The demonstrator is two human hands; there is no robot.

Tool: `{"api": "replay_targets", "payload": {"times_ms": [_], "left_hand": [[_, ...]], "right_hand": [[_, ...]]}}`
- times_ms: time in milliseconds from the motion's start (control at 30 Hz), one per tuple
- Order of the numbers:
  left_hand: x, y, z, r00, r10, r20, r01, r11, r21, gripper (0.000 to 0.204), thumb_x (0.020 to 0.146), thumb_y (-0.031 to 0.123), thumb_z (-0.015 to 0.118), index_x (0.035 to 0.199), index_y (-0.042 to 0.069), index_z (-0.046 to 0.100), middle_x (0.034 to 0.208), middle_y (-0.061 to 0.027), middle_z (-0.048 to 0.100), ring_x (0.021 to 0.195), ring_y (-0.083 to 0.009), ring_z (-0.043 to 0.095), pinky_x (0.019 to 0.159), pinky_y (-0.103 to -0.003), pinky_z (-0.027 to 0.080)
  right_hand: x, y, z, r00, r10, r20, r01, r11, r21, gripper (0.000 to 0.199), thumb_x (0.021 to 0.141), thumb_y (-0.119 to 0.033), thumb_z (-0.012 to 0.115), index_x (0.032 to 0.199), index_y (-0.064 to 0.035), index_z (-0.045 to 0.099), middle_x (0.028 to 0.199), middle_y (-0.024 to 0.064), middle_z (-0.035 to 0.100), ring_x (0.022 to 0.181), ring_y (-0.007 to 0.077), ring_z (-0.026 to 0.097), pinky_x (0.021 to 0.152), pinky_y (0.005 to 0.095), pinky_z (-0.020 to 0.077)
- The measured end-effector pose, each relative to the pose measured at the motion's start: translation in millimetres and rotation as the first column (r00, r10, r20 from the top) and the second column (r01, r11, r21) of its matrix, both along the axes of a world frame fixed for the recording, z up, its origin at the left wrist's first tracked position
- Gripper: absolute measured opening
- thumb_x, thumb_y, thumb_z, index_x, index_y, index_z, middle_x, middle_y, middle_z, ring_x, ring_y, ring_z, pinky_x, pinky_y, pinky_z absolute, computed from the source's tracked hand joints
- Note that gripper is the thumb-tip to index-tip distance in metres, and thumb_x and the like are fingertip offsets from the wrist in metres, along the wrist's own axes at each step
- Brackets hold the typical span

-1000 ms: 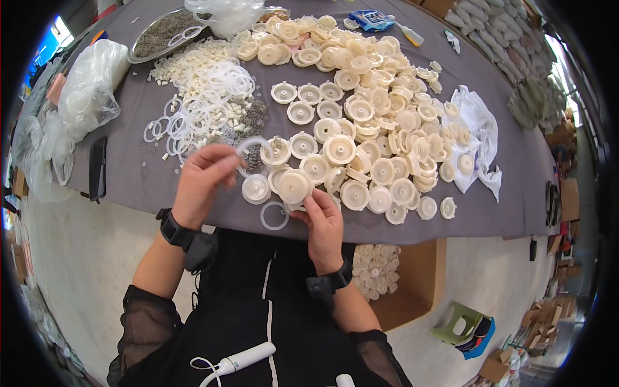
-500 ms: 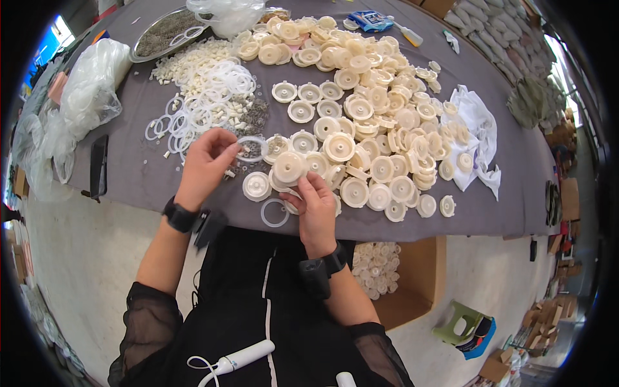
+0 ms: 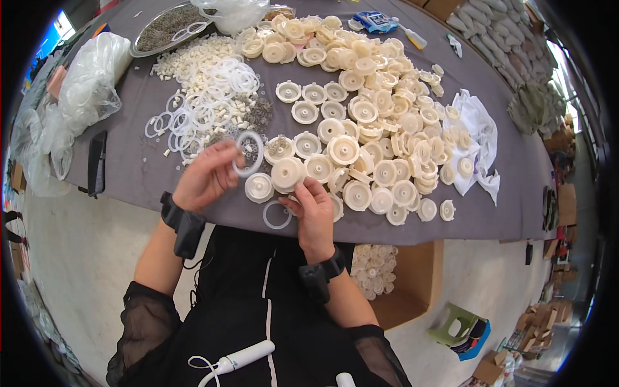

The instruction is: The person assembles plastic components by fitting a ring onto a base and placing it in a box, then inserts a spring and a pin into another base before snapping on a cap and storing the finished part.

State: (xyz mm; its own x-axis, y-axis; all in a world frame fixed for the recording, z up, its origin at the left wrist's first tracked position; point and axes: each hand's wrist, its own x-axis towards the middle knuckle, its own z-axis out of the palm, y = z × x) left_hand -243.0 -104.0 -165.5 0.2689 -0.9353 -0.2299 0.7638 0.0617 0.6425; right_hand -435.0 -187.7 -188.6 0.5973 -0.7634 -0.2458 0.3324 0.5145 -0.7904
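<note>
Pinched in my left hand point(image 3: 209, 173) is a translucent white sealing ring point(image 3: 260, 155), tilted up above the table. My right hand point(image 3: 312, 216) grips the near edge of a round cream plastic cap point(image 3: 287, 174) between thumb and fingers. Just left of that cap lies a paler round cap point(image 3: 259, 188). A second loose ring point(image 3: 277, 215) lies flat near the table's front edge, beside my right fingers. Beyond my left hand spreads a heap of white rings point(image 3: 187, 122) mixed with small white plastic pieces point(image 3: 200, 61) and little metal springs.
A large pile of cream caps point(image 3: 387, 103) covers the table's middle and right. Far left stand a metal tray point(image 3: 145, 45) of small metal parts and plastic bags point(image 3: 90, 84). A white cloth point(image 3: 483, 135) lies at right. Below the table's edge is a cardboard box point(image 3: 412, 284) of caps.
My left hand has turned, tipping its ring from nearly flat to upright and drawing it slightly left. My right hand still holds the cap, now a little lower.
</note>
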Motion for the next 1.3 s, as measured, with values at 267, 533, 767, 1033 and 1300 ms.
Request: {"api": "replay_targets", "payload": {"times_ms": [267,533,767,1033,1300], "left_hand": [[-57,2,16,0.820,0.085,0.566,-0.149,0.987,0.067,0.011,0.083,0.010,0.059,0.087,0.002,0.053,0.074,-0.0041,0.058,0.060,-0.0085,0.057,0.054,-0.021,0.048],[-71,0,17,0.756,0.173,0.631,-0.191,0.981,-0.040,0.012,0.079,0.007,0.061,0.086,0.000,0.054,0.091,-0.0068,0.059,0.075,-0.0068,0.056,0.068,-0.020,0.047],[-80,5,18,0.791,0.175,0.586,-0.183,0.982,-0.046,0.007,0.079,0.003,0.059,0.082,0.000,0.053,0.099,-0.0112,0.058,0.085,-0.0096,0.055,0.074,-0.022,0.046],[-88,7,12,0.993,0.102,0.052,-0.099,0.994,-0.055,0.011,0.079,0.002,0.056,0.089,0.003,0.052,0.090,-0.0057,0.055,0.078,-0.0094,0.054,0.072,-0.024,0.046],[-97,4,23,0.984,-0.014,0.177,0.012,1.000,0.013,0.039,0.081,0.004,0.056,0.117,0.002,0.042,0.082,0.0006,0.050,0.074,-0.0063,0.053,0.065,-0.020,0.044]], "right_hand": [[-3,10,9,0.992,0.093,0.083,-0.096,0.995,0.034,0.016,0.088,-0.010,0.047,0.099,-0.0010,0.053,0.096,0.0075,0.059,0.086,0.0140,0.058,0.074,0.0300,0.0500],[-14,15,0,0.982,0.104,0.155,-0.098,0.994,-0.049,0.017,0.088,-0.009,0.047,0.102,-0.0008,0.050,0.098,0.0053,0.057,0.085,0.0113,0.057,0.076,0.0241,0.0448],[-25,20,13,0.974,0.163,0.159,-0.135,0.975,-0.174,0.015,0.085,-0.007,0.054,0.099,-0.0016,0.052,0.096,0.0024,0.057,0.088,0.0075,0.053,0.078,0.0219,0.0416],[-41,9,-1,0.890,0.356,0.285,-0.313,0.931,-0.187,0.019,0.083,-0.009,0.057,0.100,-0.0027,0.052,0.094,0.0006,0.057,0.088,0.0065,0.052,0.080,0.0213,0.0409],[-45,3,-4,0.900,0.367,0.236,-0.341,0.929,-0.142,0.015,0.086,-0.016,0.054,0.086,-0.0017,0.058,0.080,-0.0012,0.057,0.075,0.0050,0.051,0.068,0.0197,0.0402]]}}
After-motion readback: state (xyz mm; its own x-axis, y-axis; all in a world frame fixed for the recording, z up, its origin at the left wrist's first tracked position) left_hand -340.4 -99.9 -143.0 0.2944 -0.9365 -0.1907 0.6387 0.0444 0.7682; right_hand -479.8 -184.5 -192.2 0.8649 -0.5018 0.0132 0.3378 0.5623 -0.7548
